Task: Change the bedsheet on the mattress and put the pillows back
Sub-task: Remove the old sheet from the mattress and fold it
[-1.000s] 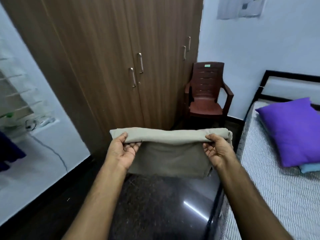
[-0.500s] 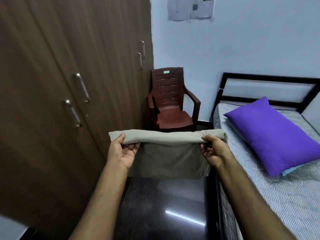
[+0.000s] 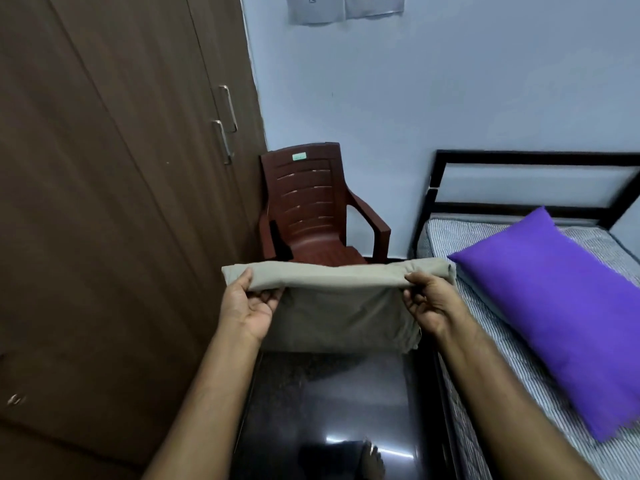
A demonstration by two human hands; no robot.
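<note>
Both arms reach forward at about chest height. Left hand (image 3: 250,308) grips the left end of a folded beige bedsheet (image 3: 341,306): thumb on top of the fold, fingers curled beneath. Right hand (image 3: 428,304) grips the right end the same way, thumb over, fingers under. The sheet's upper fold runs level between the two hands as a thick roll; the remaining layers hang below it in a darker panel, held in the air above the floor (image 3: 332,403), touching nothing else that can be seen.

Bed at right: mattress (image 3: 502,372) in a fine grey-and-white stripe, set in a black metal bed frame (image 3: 533,156) with the headboard against the pale blue wall (image 3: 450,81). A purple pillow (image 3: 561,306) lies diagonally across the head end of the mattress; a paler edge of something shows under its upper corner, too little visible to tell what.

Left side is filled by a brown wood-grain wardrobe (image 3: 104,202) with metal handles. A dark red plastic chair (image 3: 311,209) stands in the corner between wardrobe and bed, seat empty-facing toward the camera, just behind the held sheet. Floor is dark, polished, reflecting light. A bare foot (image 3: 372,462) shows at the bottom edge. Papers (image 3: 343,6) are fixed high on the wall.
</note>
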